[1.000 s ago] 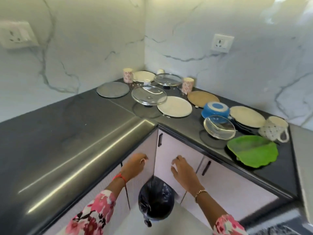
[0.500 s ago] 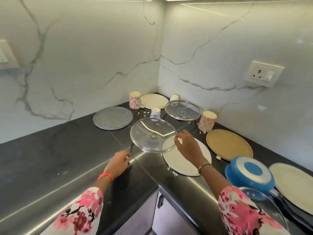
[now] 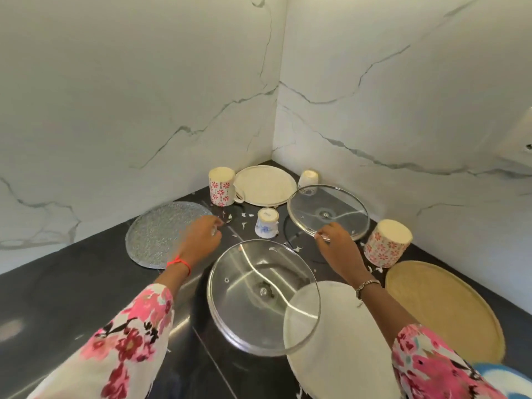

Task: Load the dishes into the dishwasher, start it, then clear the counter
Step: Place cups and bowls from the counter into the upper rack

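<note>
At the tips of my right hand (image 3: 336,246), the near edge of the far round glass lid with a steel rim (image 3: 328,213) is taken between thumb and forefinger. The fingers are closed on that rim. The lid appears to sit knob-down on the black stone counter (image 3: 57,298), and I judge the edge grip chosen because the knob is underneath and out of reach.

Just this side of those fingers lies a second, larger glass lid (image 3: 259,295), overlapping a white round plate (image 3: 339,341). Between the two hands stands a small white cup with a blue motif (image 3: 266,223), mouth down, presumably set so to drain.

My left hand (image 3: 201,240) hovers at the right edge of a grey textured round plate (image 3: 161,234). Its fingers are curled but blurred, and I cannot tell whether they hold anything. White scraps (image 3: 244,225) lie just beyond its fingertips.

I judge nothing loaded yet; the dishwasher is not in view.
</note>
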